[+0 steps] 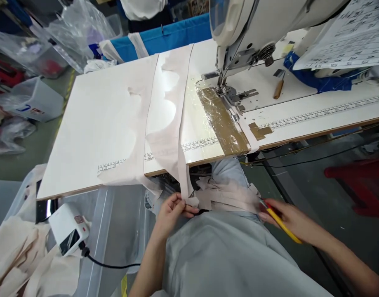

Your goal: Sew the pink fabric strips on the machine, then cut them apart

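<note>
My left hand (pixel 172 210) pinches the lower end of a pale pink fabric strip (pixel 183 165) that hangs off the front edge of the white sewing table (pixel 99 123). My right hand (pixel 290 220) is closed round a yellow-handled tool with a red tip (pixel 280 222), held beside a pile of pink fabric pieces (pixel 226 196) lying in my lap. More pink fabric (pixel 169 103) lies spread on the table top, left of the sewing machine (pixel 248 33).
A wooden-handled tool (pixel 278 87) lies on the table right of the needle area. Printed paper (pixel 347 37) hangs at the right. A white device with a cable (pixel 68 231) and cream cloth (pixel 16 255) sit lower left. Plastic bins and bags (pixel 34 99) stand at left.
</note>
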Motion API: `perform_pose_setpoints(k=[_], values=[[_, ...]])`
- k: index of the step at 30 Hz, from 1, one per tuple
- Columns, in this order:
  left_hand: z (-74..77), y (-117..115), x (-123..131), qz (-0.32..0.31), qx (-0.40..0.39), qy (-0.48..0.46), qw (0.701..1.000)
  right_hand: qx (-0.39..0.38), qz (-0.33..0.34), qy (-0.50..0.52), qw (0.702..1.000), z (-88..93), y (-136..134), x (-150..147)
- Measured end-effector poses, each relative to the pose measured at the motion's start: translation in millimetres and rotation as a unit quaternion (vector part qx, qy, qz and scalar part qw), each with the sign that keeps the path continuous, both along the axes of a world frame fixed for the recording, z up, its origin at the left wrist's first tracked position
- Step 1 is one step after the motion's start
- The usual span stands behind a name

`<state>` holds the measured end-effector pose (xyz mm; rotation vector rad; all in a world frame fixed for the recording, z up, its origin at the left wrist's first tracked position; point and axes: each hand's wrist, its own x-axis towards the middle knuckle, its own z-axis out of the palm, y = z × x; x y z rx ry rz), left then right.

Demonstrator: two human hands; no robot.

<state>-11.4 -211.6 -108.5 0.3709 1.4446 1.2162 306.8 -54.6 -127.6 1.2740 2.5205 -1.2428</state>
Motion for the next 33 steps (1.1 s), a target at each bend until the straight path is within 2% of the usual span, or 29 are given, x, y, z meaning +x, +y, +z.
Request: perform_pose_setpoints(k=[2, 4, 7, 10, 16, 23, 28, 33], values=[[0.3, 0, 9, 0.004, 0.009, -0.015, 1.000, -0.089, 0.119, 0.038, 0.988, 17.6, 1, -38], [2.2, 0, 14, -0.001, 0.008, -0.025, 1.000, -0.130, 0.198, 0.031, 0.971, 28.8, 5, -70], [1.5, -4, 16, 0.004, 0.004, -0.039, 0.999, -0.142, 0.274, 0.006, 0.951, 32.7, 14, -104], [-3.2, -9, 16, 0.019, -0.003, -0.052, 0.998, -0.140, 0.323, -0.014, 0.936, 30.8, 25, -124], [-7.7, -16, 15, 0.045, -0.003, -0.054, 0.997, -0.136, 0.373, -0.043, 0.917, 36.5, 34, -144], [-8.5, -20, 15, 0.060, -0.008, -0.054, 0.997, -0.100, 0.390, -0.080, 0.912, 36.4, 36, -142], [-6.1, -17, 19, 0.041, -0.011, -0.042, 0.998, -0.021, 0.398, -0.089, 0.913, 31.2, 29, -142], [-4.7, -17, 22, 0.045, -0.010, -0.039, 0.998, 0.063, 0.397, -0.089, 0.911, 35.8, 19, -148]])
